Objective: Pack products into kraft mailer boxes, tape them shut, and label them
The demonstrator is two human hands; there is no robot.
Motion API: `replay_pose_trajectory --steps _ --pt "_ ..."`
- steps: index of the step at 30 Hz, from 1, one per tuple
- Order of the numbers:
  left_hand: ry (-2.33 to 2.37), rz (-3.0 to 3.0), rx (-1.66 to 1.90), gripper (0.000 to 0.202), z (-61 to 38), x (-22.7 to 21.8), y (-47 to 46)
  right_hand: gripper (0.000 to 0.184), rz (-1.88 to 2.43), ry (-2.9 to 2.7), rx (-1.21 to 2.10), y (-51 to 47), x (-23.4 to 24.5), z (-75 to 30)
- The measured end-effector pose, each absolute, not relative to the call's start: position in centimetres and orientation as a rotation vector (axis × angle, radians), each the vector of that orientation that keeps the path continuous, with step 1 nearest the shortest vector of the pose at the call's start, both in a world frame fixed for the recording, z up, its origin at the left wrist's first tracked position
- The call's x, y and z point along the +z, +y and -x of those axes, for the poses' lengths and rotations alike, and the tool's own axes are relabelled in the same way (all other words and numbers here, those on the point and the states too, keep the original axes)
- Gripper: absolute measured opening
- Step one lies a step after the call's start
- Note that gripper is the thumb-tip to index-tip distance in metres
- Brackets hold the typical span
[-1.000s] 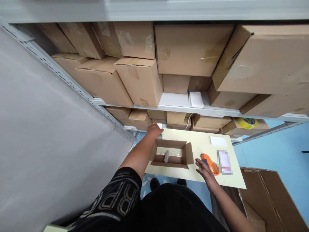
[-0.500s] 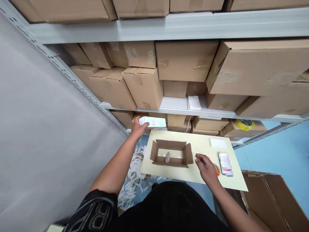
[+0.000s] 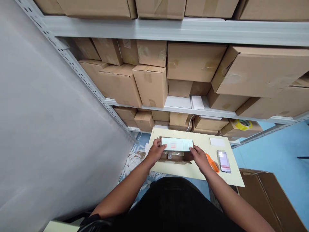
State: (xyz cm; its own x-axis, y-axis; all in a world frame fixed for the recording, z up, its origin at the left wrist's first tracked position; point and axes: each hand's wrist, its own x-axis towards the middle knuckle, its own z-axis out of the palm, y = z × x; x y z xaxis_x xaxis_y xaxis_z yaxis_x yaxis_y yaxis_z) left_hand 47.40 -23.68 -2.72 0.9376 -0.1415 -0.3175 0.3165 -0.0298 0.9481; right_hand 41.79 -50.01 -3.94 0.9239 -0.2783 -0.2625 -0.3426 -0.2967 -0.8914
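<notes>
A pale green-white flat box [image 3: 180, 144] with small print spans the gap between my hands, over the far part of an uncovered cardboard box [image 3: 177, 162]. My left hand [image 3: 156, 150] grips its left end with the thumb on top. At the right end my right hand [image 3: 198, 156] holds it the same way. Inside the cardboard box a small whitish item [image 3: 170, 156] shows partly; the flat box hides the rest. Right of my right hand lies an orange tape dispenser [image 3: 212, 163].
The cream tabletop [image 3: 231, 177] also bears a white card [image 3: 217, 141] and a phone-like item [image 3: 224, 161] with a blurred face. Shelves [image 3: 178, 102] packed with cartons rise behind. Yellow tape [image 3: 243, 124] rests on a carton. A large open carton [image 3: 267, 193] stands at right; paper strips [image 3: 135, 159] litter the floor.
My left hand has carried the flat box from the table's far left to over the cardboard box. My right hand has moved left and taken its other end.
</notes>
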Motion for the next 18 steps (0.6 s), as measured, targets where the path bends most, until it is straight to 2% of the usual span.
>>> replay_pose_trajectory --steps 8,18 --pt "-0.057 -2.108 -0.399 0.036 -48.3 -5.2 -23.3 0.034 2.114 0.456 0.203 -50.2 -6.2 -41.0" --pt "-0.051 -2.339 -0.476 0.015 -48.4 -7.4 -23.6 0.025 2.208 0.453 0.286 -50.0 -8.6 -42.3"
